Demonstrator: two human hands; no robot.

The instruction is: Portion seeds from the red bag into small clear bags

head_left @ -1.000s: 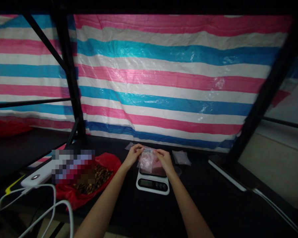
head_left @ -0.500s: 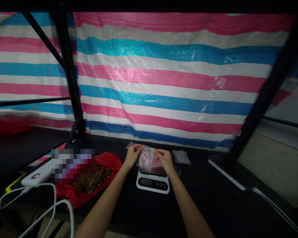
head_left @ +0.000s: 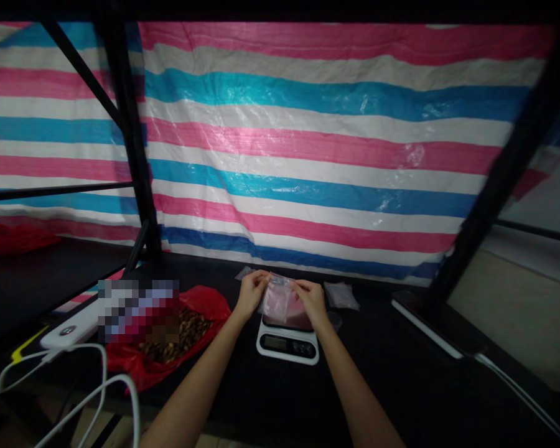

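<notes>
1. Left hand (head_left: 252, 295) pinches the upper left of a clear bag (head_left: 276, 300) between thumb and fingers.
2. Right hand (head_left: 310, 301) grips the same bag at its upper right, fingertips turned inward.
3. That bag hangs over the pan of a white scale (head_left: 287, 352); whether it touches the pan I cannot tell.
4. Beside the scale, on its right, sits a clear cup (head_left: 335, 322), partly hidden by the forearm.
5. More clear packets (head_left: 341, 295) lie on the black table (head_left: 378, 386) beyond the right hand.
6. Left of the scale, an open red sack (head_left: 205, 296) holds small brown pieces (head_left: 192, 328), partly blurred out.
</notes>
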